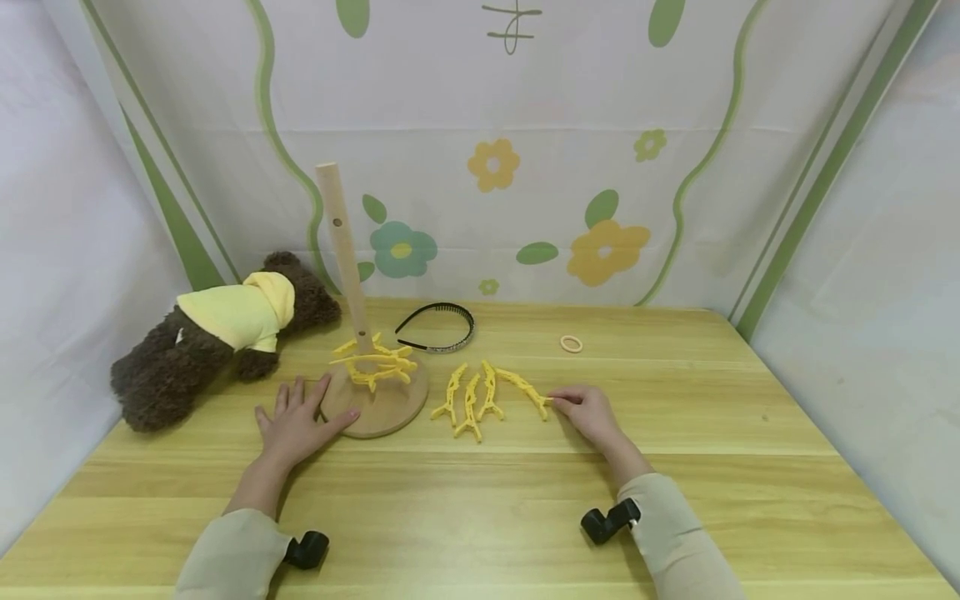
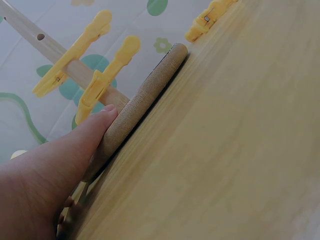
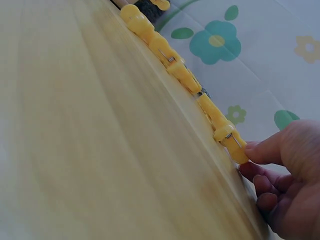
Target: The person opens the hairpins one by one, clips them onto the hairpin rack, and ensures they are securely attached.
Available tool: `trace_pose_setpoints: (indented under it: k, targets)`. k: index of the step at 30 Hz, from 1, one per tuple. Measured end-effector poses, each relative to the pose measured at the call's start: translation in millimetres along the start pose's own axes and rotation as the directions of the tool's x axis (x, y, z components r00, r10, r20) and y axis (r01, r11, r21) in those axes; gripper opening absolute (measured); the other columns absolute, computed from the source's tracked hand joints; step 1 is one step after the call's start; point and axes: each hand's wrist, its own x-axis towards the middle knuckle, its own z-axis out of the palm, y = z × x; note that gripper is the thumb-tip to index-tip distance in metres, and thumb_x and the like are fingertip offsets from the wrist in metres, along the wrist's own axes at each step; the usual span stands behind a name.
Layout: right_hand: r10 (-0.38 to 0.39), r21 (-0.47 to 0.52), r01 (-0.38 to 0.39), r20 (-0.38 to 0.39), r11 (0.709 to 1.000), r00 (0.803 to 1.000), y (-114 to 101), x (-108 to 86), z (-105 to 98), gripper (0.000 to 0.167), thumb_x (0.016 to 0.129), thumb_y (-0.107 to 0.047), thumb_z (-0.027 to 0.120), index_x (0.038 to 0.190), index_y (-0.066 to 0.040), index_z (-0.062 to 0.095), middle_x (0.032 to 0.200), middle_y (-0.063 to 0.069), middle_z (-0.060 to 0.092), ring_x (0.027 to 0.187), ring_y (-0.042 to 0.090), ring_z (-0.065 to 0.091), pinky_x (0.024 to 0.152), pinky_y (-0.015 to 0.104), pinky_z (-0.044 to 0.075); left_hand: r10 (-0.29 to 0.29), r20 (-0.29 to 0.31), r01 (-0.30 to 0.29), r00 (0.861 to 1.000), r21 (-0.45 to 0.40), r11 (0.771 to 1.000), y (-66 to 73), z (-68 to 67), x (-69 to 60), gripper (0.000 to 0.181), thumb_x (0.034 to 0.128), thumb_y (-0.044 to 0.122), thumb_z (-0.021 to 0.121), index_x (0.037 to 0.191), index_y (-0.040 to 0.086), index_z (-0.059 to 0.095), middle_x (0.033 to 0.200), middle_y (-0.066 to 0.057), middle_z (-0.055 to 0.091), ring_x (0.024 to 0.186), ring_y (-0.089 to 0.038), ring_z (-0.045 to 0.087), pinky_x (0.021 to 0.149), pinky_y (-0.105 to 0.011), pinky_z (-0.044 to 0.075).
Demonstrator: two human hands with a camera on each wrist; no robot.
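My left hand (image 1: 297, 427) lies at the near left of a round wooden base (image 1: 375, 425), fingers spread on the table, thumb on the base's edge. A wooden post (image 1: 345, 258) rises from the base, with several yellow clips (image 1: 375, 367) around its lower part; in the left wrist view two clips (image 2: 75, 55) cross the post (image 2: 85, 75). Several more yellow clips (image 1: 470, 408) lie in a group right of the base. My right hand (image 1: 592, 417) pinches the end of the rightmost clip (image 1: 528, 390) between thumb and index finger, also seen on this clip (image 3: 235, 150).
A brown plush bear (image 1: 225, 325) in a yellow top lies at the left. Behind the clips are a black headband (image 1: 471, 325) and, farther right, a small pale ring (image 1: 572, 343). A floral curtain (image 1: 487, 100) hangs behind the table (image 1: 480, 517).
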Motion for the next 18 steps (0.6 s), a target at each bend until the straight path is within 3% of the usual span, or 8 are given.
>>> trace_pose_setpoints:
  k: [5, 9, 14, 18]
  targets:
    - [-0.003, 0.031, 0.004, -0.002, 1.0, 1.0, 5.0, 1.9, -5.8, 0.017, 0.08, -0.009, 0.061, 0.095, -0.001, 0.067, 0.091, 0.011, 0.063, 0.09, 0.026, 0.055, 0.077, 0.038, 0.042, -0.004, -0.003, 0.004, 1.0, 0.002, 1.0, 0.9, -1.0, -0.5, 0.091, 0.0736, 0.068, 0.042, 0.14, 0.011, 0.016, 0.136, -0.032, 0.006, 0.121, -0.049, -0.004, 0.08, -0.067, -0.013]
    - [-0.07, 0.022, 0.069, 0.021, 0.997, 0.997, 5.9, 2.0, -5.9, 0.034, 0.076, -0.02, 0.067, 0.103, 0.001, 0.062, 0.091, 0.012, 0.06, 0.083, 0.023, 0.054, 0.072, 0.035, 0.044, -0.006, -0.004, 0.006, 1.0, 0.0, 1.0, 1.4, -0.9, -0.2, 0.091, 0.0735, 0.068, 0.042, 0.139, 0.011, 0.016, 0.136, -0.032, 0.006, 0.121, -0.049, -0.004, 0.08, -0.067, -0.013]
    - [-0.168, -0.165, 0.179, 0.077, 0.97, 0.983, 3.5, -0.9, -1.1, 0.054, 0.066, -0.037, 0.073, 0.105, -0.002, 0.062, 0.092, 0.008, 0.054, 0.083, 0.021, 0.045, 0.069, 0.033, 0.037, -0.006, -0.002, 0.006, 1.0, 0.002, 1.0, 0.7, -0.2, -0.2, 0.091, 0.0735, 0.068, 0.042, 0.14, 0.012, 0.015, 0.136, -0.032, 0.005, 0.121, -0.048, -0.005, 0.08, -0.067, -0.013]
    - [-0.168, -0.242, 0.181, 0.073, 0.953, 0.983, 1.2, -4.0, 1.6, 0.055, 0.062, -0.038, 0.076, 0.102, -0.003, 0.063, 0.09, 0.007, 0.049, 0.084, 0.022, 0.041, 0.067, 0.033, 0.033, -0.003, 0.002, 0.003, 1.0, -0.002, 1.0, 0.7, -1.0, -0.5, 0.091, 0.0739, 0.067, 0.042, 0.14, 0.012, 0.014, 0.136, -0.032, 0.004, 0.121, -0.049, -0.006, 0.079, -0.067, -0.014]
